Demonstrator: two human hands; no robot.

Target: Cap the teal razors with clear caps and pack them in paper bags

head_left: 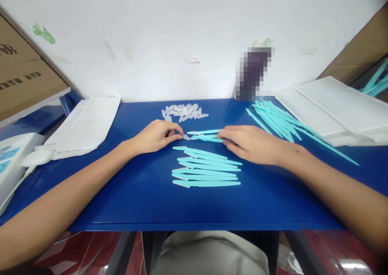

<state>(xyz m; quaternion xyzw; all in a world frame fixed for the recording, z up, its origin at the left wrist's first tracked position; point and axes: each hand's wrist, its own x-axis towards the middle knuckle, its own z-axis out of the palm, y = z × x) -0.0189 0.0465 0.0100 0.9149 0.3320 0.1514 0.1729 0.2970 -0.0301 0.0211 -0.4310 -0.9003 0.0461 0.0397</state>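
Left hand [154, 136] pinches a small whitish plastic cap [186, 137] between thumb and fingertips. It sits right at the tip of the thin teal plastic sticks [204, 135], which the right hand [251, 143] clasps mid-way across the blue table [145, 198], probably so the ends line up. A tidy row of teal sticks [206, 170] lies just in front, apart from the loose teal heap [277, 121] and the white cap pile [183, 111]. The brown cardboard box [360, 52] far right holds more teal sticks; the flat white paper bags [336, 105] show no contents.

Two hands [157, 136], two cardboard boxes [21, 79]

A small clear cap [185, 137] lies just beside flat teal sticks' [204, 135] left tips.
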